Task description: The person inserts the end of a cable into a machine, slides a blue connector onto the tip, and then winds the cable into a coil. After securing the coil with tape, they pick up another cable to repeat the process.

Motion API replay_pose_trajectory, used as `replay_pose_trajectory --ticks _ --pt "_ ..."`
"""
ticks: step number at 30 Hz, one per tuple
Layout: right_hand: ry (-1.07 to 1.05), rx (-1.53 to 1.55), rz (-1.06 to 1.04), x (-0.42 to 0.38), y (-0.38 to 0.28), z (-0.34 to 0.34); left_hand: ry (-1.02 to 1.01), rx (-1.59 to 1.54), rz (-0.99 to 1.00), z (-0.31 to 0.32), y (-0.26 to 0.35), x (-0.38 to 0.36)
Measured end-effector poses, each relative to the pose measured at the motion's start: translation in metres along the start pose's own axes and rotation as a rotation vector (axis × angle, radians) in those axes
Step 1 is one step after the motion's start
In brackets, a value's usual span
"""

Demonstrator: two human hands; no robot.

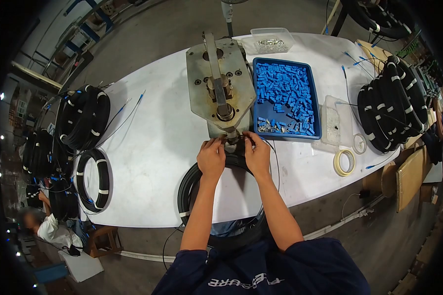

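Positioning, prob., at near tip of press (198, 93): L hand (212, 158) & R hand (257, 157) close together, can't tell if clamped (tips small, dark); black coil (186, 189) nearside of press. Next move calls for steady alignment.

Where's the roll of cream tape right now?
In the head view, the roll of tape lies flat toward the right side of the white table, near its front edge, just below the smaller clear spool.
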State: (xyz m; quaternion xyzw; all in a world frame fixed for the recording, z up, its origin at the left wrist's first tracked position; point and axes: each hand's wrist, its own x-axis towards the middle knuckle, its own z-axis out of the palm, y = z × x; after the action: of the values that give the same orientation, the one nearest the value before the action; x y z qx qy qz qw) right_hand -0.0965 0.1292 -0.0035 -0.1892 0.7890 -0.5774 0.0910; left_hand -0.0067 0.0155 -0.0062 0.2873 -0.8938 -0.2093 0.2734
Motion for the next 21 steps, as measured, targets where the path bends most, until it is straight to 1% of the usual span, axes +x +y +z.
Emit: replay_pose_trajectory --ticks 11,13,20,21 --pt "-0.023 -0.001 0.005 0.0002 0.0015 -0.0001 -0.002 0.03 0.003 -0.0015 0.0019 0.0005" --pt "0.067 0.031 -0.108 0.0003 0.0051 0.0036 0.002 0.018 0.007 -0.001 0.0021 0.0005" --pt "0.071 0.026 -0.107 -0.0002 0.0015 0.0025 0.01 0.012 -0.001 -0.0005 0.0019 0.0006" --pt "0.032 0.006 -0.057 -0.0004 -0.0005 0.0004 0.012 0.006 0.003 -0.0003 0.0015 0.0005"
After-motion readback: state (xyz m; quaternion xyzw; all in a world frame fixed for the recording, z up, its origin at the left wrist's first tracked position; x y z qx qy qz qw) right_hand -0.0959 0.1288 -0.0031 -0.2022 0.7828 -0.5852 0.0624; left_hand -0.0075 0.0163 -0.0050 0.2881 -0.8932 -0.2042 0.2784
